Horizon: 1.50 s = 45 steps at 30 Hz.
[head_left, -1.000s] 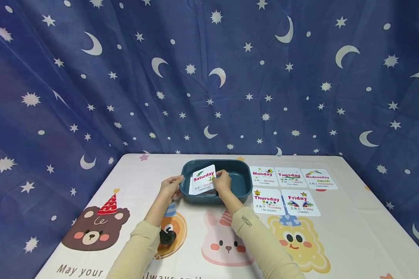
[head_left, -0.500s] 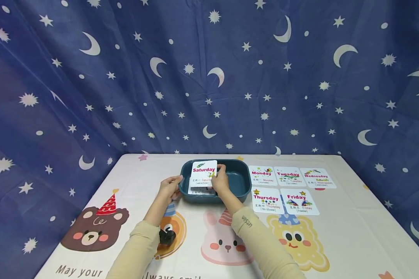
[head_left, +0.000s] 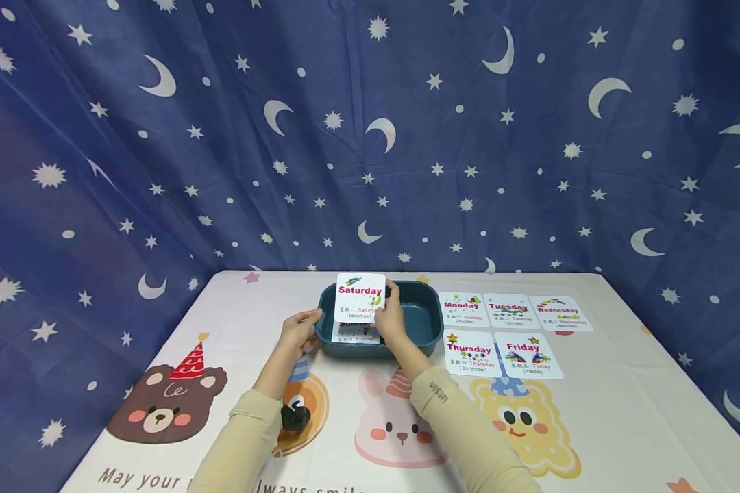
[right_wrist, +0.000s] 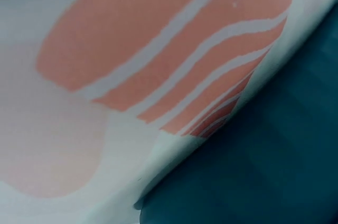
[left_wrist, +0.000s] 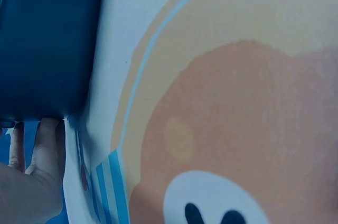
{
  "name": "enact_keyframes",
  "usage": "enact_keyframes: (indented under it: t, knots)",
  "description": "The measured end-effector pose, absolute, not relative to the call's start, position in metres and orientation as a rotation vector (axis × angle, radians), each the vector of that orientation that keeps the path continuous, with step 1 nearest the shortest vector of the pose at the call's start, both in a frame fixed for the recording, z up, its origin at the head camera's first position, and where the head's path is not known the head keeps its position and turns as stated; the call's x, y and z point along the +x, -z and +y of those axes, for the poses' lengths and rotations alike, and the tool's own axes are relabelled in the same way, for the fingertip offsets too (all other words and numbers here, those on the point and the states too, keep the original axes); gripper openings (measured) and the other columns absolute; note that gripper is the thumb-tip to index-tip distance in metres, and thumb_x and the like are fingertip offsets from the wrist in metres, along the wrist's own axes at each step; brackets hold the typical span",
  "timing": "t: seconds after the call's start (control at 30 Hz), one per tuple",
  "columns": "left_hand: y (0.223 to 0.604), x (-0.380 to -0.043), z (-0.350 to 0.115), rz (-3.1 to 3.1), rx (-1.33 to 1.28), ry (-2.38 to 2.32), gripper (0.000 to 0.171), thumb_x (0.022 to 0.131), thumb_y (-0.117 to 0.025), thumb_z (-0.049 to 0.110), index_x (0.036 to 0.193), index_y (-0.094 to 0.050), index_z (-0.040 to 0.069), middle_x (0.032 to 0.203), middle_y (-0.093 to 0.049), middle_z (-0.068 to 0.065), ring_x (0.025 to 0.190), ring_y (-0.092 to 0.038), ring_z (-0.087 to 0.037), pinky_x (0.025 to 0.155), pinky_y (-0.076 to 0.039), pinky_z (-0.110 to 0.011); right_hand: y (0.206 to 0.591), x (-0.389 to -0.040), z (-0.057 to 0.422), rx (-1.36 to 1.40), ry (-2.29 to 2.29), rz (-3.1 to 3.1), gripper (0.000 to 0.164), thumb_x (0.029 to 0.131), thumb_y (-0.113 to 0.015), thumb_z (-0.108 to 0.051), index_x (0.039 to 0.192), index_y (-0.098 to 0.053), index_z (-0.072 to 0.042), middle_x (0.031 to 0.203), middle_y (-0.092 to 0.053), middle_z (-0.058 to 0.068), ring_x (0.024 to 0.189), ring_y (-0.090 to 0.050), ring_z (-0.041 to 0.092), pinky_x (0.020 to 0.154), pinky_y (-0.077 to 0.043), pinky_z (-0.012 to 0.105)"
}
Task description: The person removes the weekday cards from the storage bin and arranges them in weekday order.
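A square white Saturday card point(head_left: 360, 298) is pinched at its right edge by my right hand point(head_left: 390, 316), upright above the dark blue plastic basin point(head_left: 379, 352). Below it, a Sunday card point(head_left: 355, 335) lies in the basin, its upper part partly covered. My left hand point(head_left: 299, 333) grips the basin's left end, thumb at the rim; in the left wrist view the fingers point(left_wrist: 46, 152) touch the basin's outer wall point(left_wrist: 47, 49). The right wrist view has only the basin's side point(right_wrist: 253, 155) and the tablecloth, with the hand out of sight.
Right of the basin lie the Monday point(head_left: 463, 310), Tuesday point(head_left: 511, 312) and Wednesday point(head_left: 560, 313) cards in one row. Thursday point(head_left: 471, 353) and Friday point(head_left: 528, 356) cards lie in front of them. A white tablecloth point(head_left: 629, 411) with cartoon prints covers the table. A starry blue curtain point(head_left: 370, 171) hangs behind.
The Saturday card has risen in my right hand and turned from tilted to level, uncovering more of the Sunday card. My left hand stays on the basin.
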<state>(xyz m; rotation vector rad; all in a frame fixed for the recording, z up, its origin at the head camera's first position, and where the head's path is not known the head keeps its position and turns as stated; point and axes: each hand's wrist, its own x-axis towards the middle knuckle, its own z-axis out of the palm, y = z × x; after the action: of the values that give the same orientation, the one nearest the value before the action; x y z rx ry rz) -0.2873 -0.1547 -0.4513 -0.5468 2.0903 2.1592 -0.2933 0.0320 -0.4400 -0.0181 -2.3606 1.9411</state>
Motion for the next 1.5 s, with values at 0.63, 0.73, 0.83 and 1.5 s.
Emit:
enact_keyframes:
  t: [0.63, 0.73, 0.83, 1.5]
  knots:
    - [0.452, -0.287, -0.153, 2.115, -0.611, -2.093, 0.039, 0.093, -0.06, 0.026, 0.124, -0.056, 0.002, 0.115, -0.064, -0.018, 0.065, -0.063, -0.003, 0.058, -0.048, -0.015, 0.43, -0.295, 0.038, -0.068, -2.195, -2.173, 0.065, 0.089, -0.044, 0.01, 0.146, -0.025, -0.014, 0.112, -0.059, 0.024, 0.078, -0.062, 0.016, 0.069, -0.055, 0.031]
    - [0.453, -0.287, -0.153, 2.116, -0.61, -2.097, 0.039, 0.093, -0.06, 0.027, 0.124, -0.057, 0.003, 0.113, -0.066, -0.017, 0.063, -0.063, -0.003, 0.058, -0.047, -0.016, 0.426, -0.292, 0.041, -0.025, -2.2, -2.167, 0.065, 0.089, -0.043, 0.01, 0.146, -0.025, -0.013, 0.114, -0.058, 0.026, 0.077, -0.062, 0.015, 0.07, -0.056, 0.033]
    - [0.452, -0.288, -0.154, 2.11, -0.613, -2.102, 0.039, 0.093, -0.06, 0.027, 0.124, -0.057, 0.003, 0.112, -0.066, -0.016, 0.063, -0.063, -0.003, 0.057, -0.047, -0.015, 0.423, -0.289, 0.045, 0.004, -2.2, -2.167, 0.065, 0.088, -0.044, 0.01, 0.146, -0.025, -0.014, 0.115, -0.059, 0.025, 0.077, -0.061, 0.013, 0.071, -0.056, 0.032]
    - [0.45, -0.288, -0.156, 2.116, -0.602, -2.073, 0.039, 0.093, -0.06, 0.028, 0.125, -0.057, 0.005, 0.065, -0.06, 0.006, 0.043, -0.047, 0.0, 0.044, -0.037, -0.013, 0.417, -0.267, 0.09, 0.155, -2.183, -2.205, 0.067, 0.088, -0.042, 0.014, 0.146, -0.023, -0.014, 0.106, -0.058, 0.025, 0.072, -0.062, 0.009, 0.062, -0.057, 0.032]
